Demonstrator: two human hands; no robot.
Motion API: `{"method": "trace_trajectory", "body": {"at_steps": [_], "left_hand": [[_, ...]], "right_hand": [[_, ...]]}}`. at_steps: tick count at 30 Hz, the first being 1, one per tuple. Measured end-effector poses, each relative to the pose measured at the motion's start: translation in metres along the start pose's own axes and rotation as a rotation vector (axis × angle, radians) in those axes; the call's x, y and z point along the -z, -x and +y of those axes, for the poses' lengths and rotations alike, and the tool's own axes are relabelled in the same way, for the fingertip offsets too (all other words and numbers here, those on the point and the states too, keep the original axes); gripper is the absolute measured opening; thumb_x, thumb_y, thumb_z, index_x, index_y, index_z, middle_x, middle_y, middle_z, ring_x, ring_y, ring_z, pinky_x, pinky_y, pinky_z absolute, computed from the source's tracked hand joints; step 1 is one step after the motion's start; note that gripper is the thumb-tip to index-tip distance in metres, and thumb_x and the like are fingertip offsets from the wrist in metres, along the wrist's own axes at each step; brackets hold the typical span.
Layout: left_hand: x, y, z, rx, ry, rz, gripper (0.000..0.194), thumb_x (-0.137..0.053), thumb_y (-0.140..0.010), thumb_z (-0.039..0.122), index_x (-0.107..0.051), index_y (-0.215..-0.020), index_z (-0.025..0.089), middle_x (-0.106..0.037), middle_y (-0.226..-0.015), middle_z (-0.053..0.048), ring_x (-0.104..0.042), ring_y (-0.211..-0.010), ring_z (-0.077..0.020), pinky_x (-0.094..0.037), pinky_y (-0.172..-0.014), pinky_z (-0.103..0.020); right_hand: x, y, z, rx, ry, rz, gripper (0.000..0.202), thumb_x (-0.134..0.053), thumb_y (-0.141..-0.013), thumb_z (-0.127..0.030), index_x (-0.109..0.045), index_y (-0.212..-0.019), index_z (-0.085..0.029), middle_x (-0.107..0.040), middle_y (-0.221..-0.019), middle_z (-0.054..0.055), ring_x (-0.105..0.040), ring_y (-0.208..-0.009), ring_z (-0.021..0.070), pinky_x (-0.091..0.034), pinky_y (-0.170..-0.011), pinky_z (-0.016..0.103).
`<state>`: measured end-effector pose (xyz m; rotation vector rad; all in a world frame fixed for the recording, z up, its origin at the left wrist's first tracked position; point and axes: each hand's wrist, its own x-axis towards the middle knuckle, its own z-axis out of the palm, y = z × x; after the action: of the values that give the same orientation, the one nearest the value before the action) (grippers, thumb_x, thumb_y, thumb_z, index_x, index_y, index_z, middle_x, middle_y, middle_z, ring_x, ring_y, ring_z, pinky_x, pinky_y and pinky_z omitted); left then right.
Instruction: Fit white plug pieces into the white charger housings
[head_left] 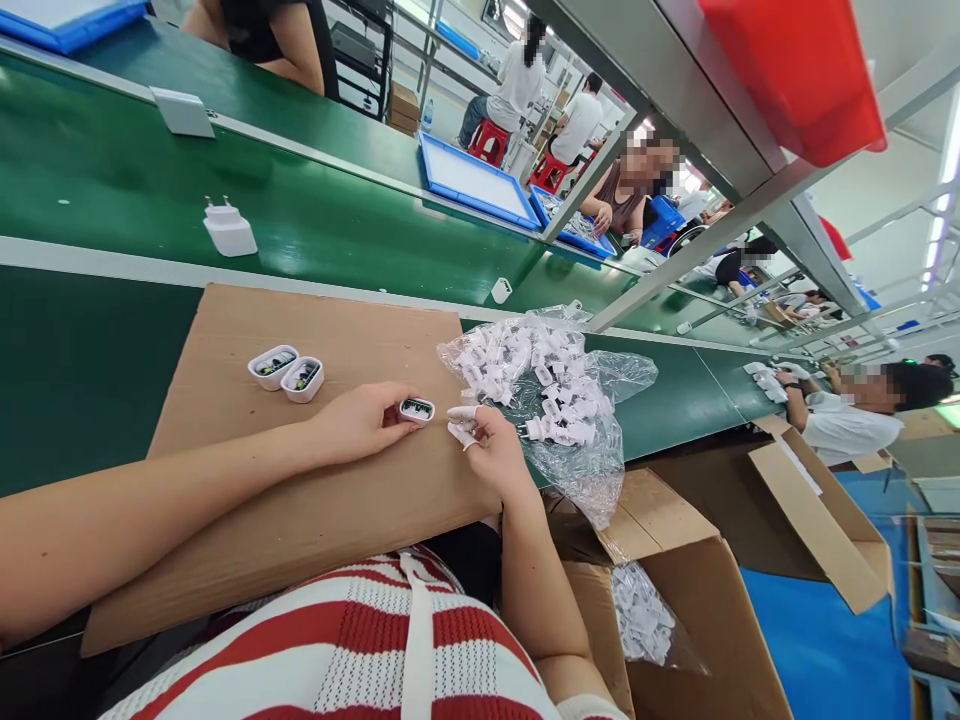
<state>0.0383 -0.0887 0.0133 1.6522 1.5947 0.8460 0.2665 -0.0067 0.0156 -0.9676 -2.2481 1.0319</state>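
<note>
My left hand grips a white charger housing whose open end faces up, with a dark circuit board inside. Just to its right is my right hand, with white finger cots on the fingertips. Thumb and forefinger stand slightly apart, and I see nothing between them. Two more open white housings with boards inside stand side by side on the cardboard sheet. Close to my right hand lies a clear plastic bag spilling many white plug parts.
Beyond the cardboard runs a green conveyor belt carrying a white plug charger and a smaller white piece. An open carton with bagged white parts sits at my right. A metal frame post slants overhead. Co-workers sit along the line.
</note>
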Motion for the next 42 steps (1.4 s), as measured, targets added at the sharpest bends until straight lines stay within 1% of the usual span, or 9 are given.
{"method": "trace_trajectory", "body": {"at_steps": [4,7,9,13,18,24,27,31,42], "left_hand": [[0.0,0.0,-0.002,0.022,0.0,-0.006,0.047,-0.056,-0.085,0.052,-0.069,-0.117,0.021,-0.073,-0.097,-0.005,-0.063,-0.075,-0.0197,-0.05,-0.072,-0.031],[0.001,0.0,-0.003,0.037,0.011,-0.022,0.049,-0.056,-0.085,0.053,-0.069,-0.12,0.021,-0.073,-0.099,-0.005,-0.064,-0.079,-0.0209,-0.05,-0.073,-0.031],[0.001,0.001,-0.002,0.041,0.016,-0.025,0.049,-0.056,-0.085,0.054,-0.069,-0.12,0.021,-0.073,-0.1,-0.005,-0.064,-0.08,-0.0212,-0.05,-0.072,-0.031],[0.001,0.001,-0.001,0.038,0.022,-0.021,0.049,-0.055,-0.085,0.054,-0.069,-0.12,0.021,-0.073,-0.099,-0.005,-0.064,-0.079,-0.0207,-0.05,-0.072,-0.031],[0.0,-0.001,-0.002,0.032,0.029,-0.008,0.051,-0.058,-0.085,0.056,-0.069,-0.12,0.022,-0.073,-0.094,-0.004,-0.062,-0.073,-0.0193,-0.048,-0.069,-0.03],[-0.001,-0.002,-0.002,0.024,0.081,-0.003,0.043,-0.057,-0.085,0.057,-0.07,-0.104,0.021,-0.072,-0.085,-0.002,-0.061,-0.073,-0.0197,-0.046,-0.068,-0.029],[-0.001,-0.001,-0.002,0.03,0.118,0.008,0.047,-0.06,-0.084,0.057,-0.068,-0.114,0.021,-0.072,-0.086,-0.002,-0.061,-0.071,-0.0192,-0.047,-0.067,-0.029],[-0.002,-0.002,-0.004,0.028,0.128,0.016,0.058,-0.062,-0.082,0.058,-0.063,-0.128,0.022,-0.073,-0.089,-0.001,-0.062,-0.071,-0.019,-0.047,-0.067,-0.029],[-0.002,-0.001,-0.004,0.033,0.096,0.03,0.058,-0.06,-0.084,0.058,-0.065,-0.129,0.023,-0.073,-0.088,-0.001,-0.062,-0.072,-0.019,-0.048,-0.07,-0.029]], "right_hand": [[0.003,-0.001,0.004,-0.011,0.043,0.038,0.038,-0.064,-0.08,-0.015,-0.077,-0.114,-0.026,-0.069,-0.103,0.006,-0.061,-0.09,0.0202,-0.055,-0.081,0.035],[0.007,-0.004,0.004,-0.05,-0.068,-0.031,0.04,-0.065,-0.083,-0.018,-0.074,-0.121,-0.026,-0.064,-0.117,0.008,-0.064,-0.087,0.0167,-0.057,-0.077,0.031],[0.01,-0.005,0.003,-0.048,-0.042,-0.074,0.04,-0.065,-0.084,-0.018,-0.073,-0.122,-0.026,-0.064,-0.111,0.007,-0.064,-0.087,0.0167,-0.057,-0.078,0.031],[0.014,-0.007,-0.007,-0.017,0.113,0.036,0.021,-0.069,-0.087,-0.025,-0.078,-0.105,-0.024,-0.064,-0.089,0.004,-0.061,-0.086,0.0193,-0.053,-0.077,0.032],[0.003,-0.009,-0.034,0.08,0.007,0.125,0.019,-0.07,-0.09,-0.03,-0.075,-0.108,-0.026,-0.069,-0.097,0.004,-0.064,-0.087,0.018,-0.053,-0.074,0.03],[-0.015,-0.023,-0.05,0.272,0.427,-0.017,0.025,-0.058,-0.092,-0.014,-0.071,-0.112,-0.02,-0.063,-0.098,0.008,-0.057,-0.094,0.0232,-0.049,-0.081,0.035],[-0.02,-0.026,-0.051,0.309,0.586,-0.041,0.028,-0.054,-0.087,-0.005,-0.068,-0.105,-0.02,-0.06,-0.096,0.008,-0.053,-0.094,0.0248,-0.046,-0.079,0.035],[-0.02,-0.024,-0.054,0.335,0.652,-0.07,0.028,-0.052,-0.083,-0.001,-0.065,-0.101,-0.02,-0.058,-0.094,0.007,-0.05,-0.091,0.0249,-0.044,-0.077,0.035],[-0.021,-0.023,-0.05,0.341,0.663,-0.067,0.024,-0.052,-0.081,-0.002,-0.062,-0.092,-0.021,-0.056,-0.093,0.007,-0.05,-0.091,0.0248,-0.043,-0.077,0.035]]}}
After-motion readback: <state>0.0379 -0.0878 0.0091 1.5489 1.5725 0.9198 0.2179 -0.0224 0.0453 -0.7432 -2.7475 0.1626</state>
